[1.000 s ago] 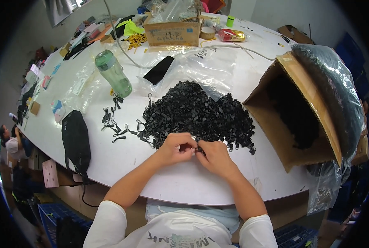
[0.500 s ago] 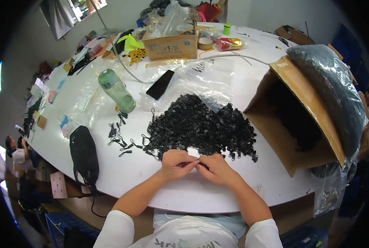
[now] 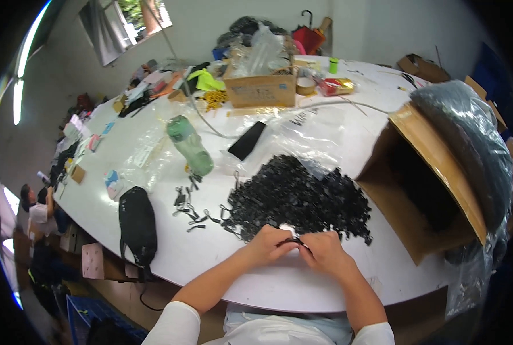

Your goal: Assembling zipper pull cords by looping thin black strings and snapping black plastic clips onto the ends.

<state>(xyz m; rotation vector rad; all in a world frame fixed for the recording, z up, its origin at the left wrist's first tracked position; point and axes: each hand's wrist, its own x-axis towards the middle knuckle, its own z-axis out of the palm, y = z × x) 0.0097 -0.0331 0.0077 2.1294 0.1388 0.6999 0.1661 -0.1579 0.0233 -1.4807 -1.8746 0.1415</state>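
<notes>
My left hand (image 3: 266,244) and my right hand (image 3: 326,252) meet at the near edge of a large heap of small black looped pieces (image 3: 299,198), which look like zipper pulls. Both hands are closed, fingertips pinching one small dark piece (image 3: 294,241) stretched between them. Fingers cover most of it, so its exact shape is hidden. Left of the heap, several black cord-loop pulls (image 3: 194,217) lie scattered on the white table (image 3: 250,287).
On the right, a tipped cardboard box (image 3: 394,190) opens toward the heap, with a plastic bag (image 3: 469,126) behind it. A green bottle (image 3: 191,148), a phone (image 3: 246,141) and a black pouch (image 3: 137,225) lie to the left. Farther back stands another carton (image 3: 260,92).
The whole view has shifted, so the table and heap appear lower and farther right. My hands have spread slightly apart, and more of the dark piece shows between them.
</notes>
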